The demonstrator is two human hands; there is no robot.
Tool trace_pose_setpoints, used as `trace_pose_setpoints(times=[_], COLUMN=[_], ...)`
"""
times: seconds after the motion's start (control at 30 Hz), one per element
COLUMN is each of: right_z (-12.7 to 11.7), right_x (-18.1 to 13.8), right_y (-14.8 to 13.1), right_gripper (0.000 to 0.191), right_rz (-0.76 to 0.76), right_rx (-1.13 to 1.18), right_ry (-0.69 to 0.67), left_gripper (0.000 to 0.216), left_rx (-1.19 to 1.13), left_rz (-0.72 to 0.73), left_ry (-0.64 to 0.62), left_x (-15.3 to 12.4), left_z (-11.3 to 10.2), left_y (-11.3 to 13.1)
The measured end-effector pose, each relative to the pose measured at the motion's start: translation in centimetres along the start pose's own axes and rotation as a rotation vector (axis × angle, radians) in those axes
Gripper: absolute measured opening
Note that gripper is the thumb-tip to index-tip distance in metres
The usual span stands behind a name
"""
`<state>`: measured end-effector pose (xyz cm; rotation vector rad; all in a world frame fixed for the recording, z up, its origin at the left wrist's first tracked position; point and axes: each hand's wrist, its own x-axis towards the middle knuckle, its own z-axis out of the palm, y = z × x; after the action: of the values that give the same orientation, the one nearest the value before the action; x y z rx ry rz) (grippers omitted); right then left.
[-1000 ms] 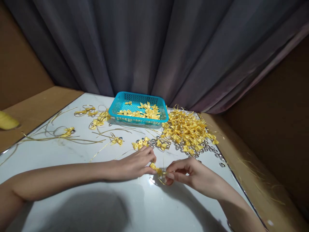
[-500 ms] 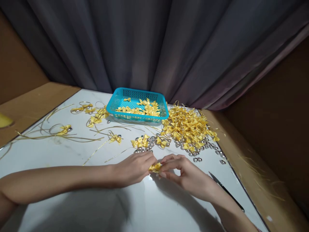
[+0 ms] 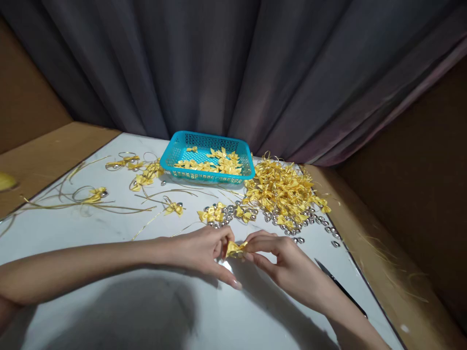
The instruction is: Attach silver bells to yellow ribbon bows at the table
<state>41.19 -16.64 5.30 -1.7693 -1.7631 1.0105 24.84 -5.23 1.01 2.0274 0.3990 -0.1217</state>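
A small yellow ribbon bow (image 3: pixel 236 250) is pinched at its right side between the thumb and fingers of my right hand (image 3: pixel 279 255), just above the white tabletop. Something shiny shows along the bow's lower edge, too small to make out. My left hand (image 3: pixel 206 250) is at the bow's left side, its thumb stretched out and apart from the curled fingers. Those fingertips are close to the bow; whether they touch it I cannot tell. Beyond my hands lie loose bows (image 3: pixel 211 213) and several silver heart-shaped pieces (image 3: pixel 230 214).
A blue plastic basket (image 3: pixel 207 176) with yellow bows stands at the back. Right of it is a heap of bows with gold cord (image 3: pixel 282 189). Gold cords (image 3: pixel 120 208) spread over the left side. A black pointed tool (image 3: pixel 341 287) lies at right. A dark curtain (image 3: pixel 204 63) hangs behind.
My left hand has loosened, with its thumb swung out and down away from the bow. My right hand still pinches the bow, which is now more exposed and slightly higher.
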Motion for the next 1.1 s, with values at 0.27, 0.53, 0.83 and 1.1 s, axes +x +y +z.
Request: trace_pose_setpoints(times=[0.27,0.53,0.83,1.1], right_z=[0.7,1.2,1.5,1.4], right_x=[-0.2,-0.4,-0.2,-0.2], right_y=[-0.3,-0.3,0.0,-0.1], right_gripper=[0.024,0.027,0.025,0.026], right_rz=[-0.024,-0.001,0.04,0.085], right_rx=[-0.142,-0.21,-0.21,-0.192], right_ry=[0.021,0.068,0.098,0.102], left_gripper=[0.025,0.026,0.018,0.016], left_rx=[0.104,0.052,0.108,0.115], left_rz=[0.304,0.325,0.335,0.366], left_ry=[0.136,0.204,0.274,0.332], left_x=[0.1,0.2,0.4,0.8], left_z=[1.5,1.6,2.8,3.3], left_y=[-1.1,-0.8,-1.3,-1.5])
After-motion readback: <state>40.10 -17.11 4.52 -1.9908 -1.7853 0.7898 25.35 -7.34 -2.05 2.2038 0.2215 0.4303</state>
